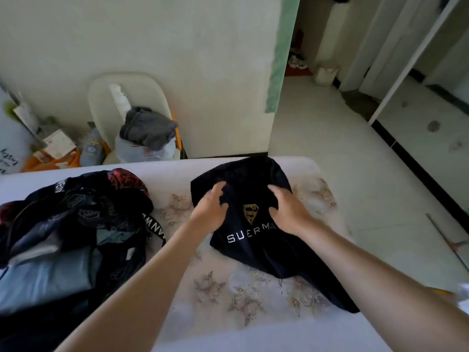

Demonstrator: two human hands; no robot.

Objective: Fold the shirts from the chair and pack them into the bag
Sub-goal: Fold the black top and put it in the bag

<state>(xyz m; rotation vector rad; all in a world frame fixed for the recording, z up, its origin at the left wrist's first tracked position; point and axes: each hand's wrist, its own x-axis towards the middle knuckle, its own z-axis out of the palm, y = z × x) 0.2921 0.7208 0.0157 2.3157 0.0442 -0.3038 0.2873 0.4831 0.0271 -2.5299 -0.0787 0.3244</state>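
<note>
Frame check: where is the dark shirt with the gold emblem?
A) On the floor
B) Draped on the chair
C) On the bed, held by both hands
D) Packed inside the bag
C: the dark shirt lies on the bed, with the left hand and right hand gripping its upper part.

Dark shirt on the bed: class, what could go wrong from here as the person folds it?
1. The dark shirt is bunched where the left hand and right hand grip it, so creases may get folded in.
2. Its top reaches the far edge of the bed; it might slide off.
3. The grey garment on the chair could be overlooked.
</note>
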